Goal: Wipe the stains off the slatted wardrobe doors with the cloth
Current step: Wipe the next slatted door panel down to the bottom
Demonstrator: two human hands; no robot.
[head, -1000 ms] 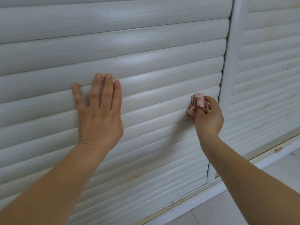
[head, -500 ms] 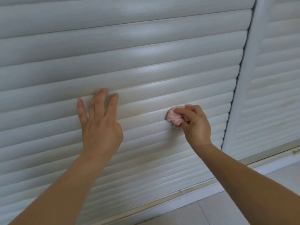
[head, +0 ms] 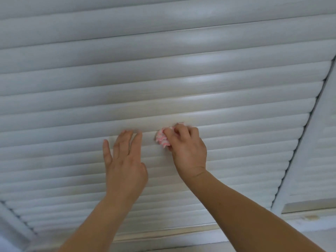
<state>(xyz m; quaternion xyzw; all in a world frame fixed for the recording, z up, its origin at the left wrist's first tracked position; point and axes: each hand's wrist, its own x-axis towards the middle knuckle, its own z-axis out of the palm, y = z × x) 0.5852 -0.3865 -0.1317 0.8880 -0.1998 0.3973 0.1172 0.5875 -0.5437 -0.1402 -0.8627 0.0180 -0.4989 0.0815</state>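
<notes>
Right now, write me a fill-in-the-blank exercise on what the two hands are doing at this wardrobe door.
1. The pink and white cloth is bunched in the ____ hand.
2. The left hand lies flat with straight fingers on the slatted ____.
3. The cloth sits just to the ____ of the left hand's fingertips.
4. The right hand presses the cloth against a ____ of the door.

Missing words: right; door; right; slat

The left hand (head: 125, 166) is lying flat on the slatted wardrobe door (head: 181, 79), just left of the right hand (head: 187, 150), which is pressing the cloth (head: 162, 139) against a slat. A second door (head: 323, 151) is standing to the right.
</notes>
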